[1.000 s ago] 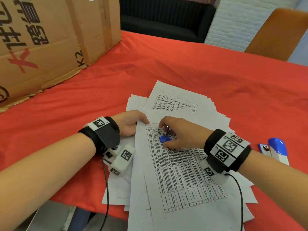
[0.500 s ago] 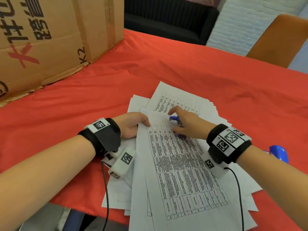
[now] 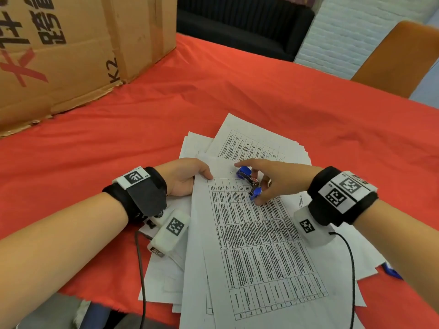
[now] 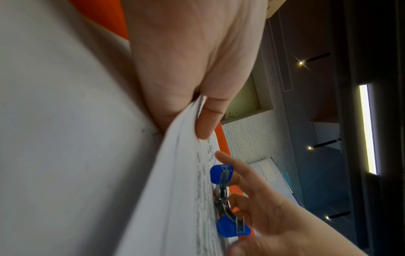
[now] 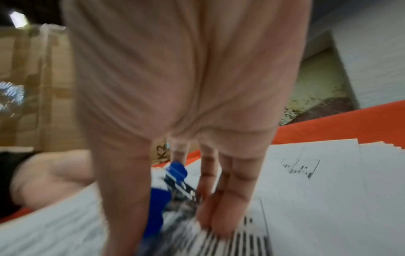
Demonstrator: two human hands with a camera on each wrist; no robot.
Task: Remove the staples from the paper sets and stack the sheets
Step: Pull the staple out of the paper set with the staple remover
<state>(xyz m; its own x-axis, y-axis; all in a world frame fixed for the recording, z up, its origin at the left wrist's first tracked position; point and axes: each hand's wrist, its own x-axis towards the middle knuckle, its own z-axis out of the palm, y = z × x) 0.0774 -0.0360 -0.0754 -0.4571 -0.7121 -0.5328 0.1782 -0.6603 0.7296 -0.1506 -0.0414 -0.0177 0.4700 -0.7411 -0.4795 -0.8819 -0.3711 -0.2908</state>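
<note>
A printed paper set (image 3: 256, 245) lies on top of a loose pile of white sheets (image 3: 251, 143) on the red tablecloth. My left hand (image 3: 190, 176) grips the set's top left corner, thumb on top (image 4: 206, 121) and palm beneath the sheets (image 4: 175, 173). My right hand (image 3: 248, 182) pinches a blue staple remover (image 3: 253, 186) between index finger and thumb at the top of the page. The remover (image 4: 225, 199) stands spread apart, its metal claws against the paper. In the blurred right wrist view the remover (image 5: 173, 175) sits between thumb and fingers. No staple shows clearly.
A big cardboard box (image 3: 71, 55) stands at the back left. A blue stapler (image 3: 392, 271) peeks out under my right forearm. An orange chair (image 3: 399, 58) and a black sofa (image 3: 237, 27) lie beyond the red table (image 3: 261, 96).
My right hand has carried the staple remover away from me, up the page from the table's first rows to the top margin. The left hand has kept its hold on the corner.
</note>
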